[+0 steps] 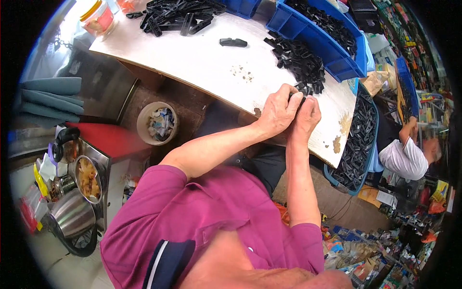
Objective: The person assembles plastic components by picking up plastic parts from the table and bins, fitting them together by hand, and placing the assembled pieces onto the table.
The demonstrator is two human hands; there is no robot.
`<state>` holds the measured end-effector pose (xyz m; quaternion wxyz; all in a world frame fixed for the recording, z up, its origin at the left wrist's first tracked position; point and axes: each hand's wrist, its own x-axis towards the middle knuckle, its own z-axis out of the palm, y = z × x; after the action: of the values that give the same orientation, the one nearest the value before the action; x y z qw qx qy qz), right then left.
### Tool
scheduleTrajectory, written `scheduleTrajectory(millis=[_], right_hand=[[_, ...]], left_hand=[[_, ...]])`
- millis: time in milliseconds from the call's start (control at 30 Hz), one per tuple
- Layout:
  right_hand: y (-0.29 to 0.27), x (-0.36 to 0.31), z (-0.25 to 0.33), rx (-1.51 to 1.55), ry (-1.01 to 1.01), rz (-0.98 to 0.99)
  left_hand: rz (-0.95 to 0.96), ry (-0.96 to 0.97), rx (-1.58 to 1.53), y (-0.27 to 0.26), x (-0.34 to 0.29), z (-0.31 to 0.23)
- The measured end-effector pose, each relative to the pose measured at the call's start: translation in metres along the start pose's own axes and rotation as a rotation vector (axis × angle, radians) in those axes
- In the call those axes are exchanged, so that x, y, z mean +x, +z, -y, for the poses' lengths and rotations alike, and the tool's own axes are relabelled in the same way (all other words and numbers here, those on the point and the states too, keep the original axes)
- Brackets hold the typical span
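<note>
My left hand (279, 111) and my right hand (306, 118) meet close together over the near edge of the white table. The fingers of both are closed in a pinch on a small black plastic part (302, 100), mostly hidden by the thumbs and fingertips. Just beyond them lies a heap of short black plastic parts (303, 62). A single longer black piece (233, 43) rests apart on the tabletop. Farther left, at the table's far side, is a pile of long black pieces (168, 14).
Blue bins (344, 70) of black parts line the table's far right. A blue tub (358, 144) full of black pieces stands beside the table (211, 58). A plastic jar (97, 21) sits at its left corner, a waste bucket (143, 123) below. Another person (404, 156) sits at right.
</note>
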<state>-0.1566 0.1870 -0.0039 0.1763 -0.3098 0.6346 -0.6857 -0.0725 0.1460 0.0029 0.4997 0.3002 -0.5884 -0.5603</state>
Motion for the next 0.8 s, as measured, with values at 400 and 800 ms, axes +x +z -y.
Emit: scheduleTrajectory(millis=[400, 800], right_hand=[[-0.011, 0.006, 0.036, 0.22, 0.447, -0.242], [-0.155, 0.088, 0.039, 0.158, 0.373, -0.875]], left_hand=[[-0.04, 0.135, 0.477, -0.046, 0.063, 0.022], [-0.082, 0.453, 0.906, -0.031, 0.098, 0.049]])
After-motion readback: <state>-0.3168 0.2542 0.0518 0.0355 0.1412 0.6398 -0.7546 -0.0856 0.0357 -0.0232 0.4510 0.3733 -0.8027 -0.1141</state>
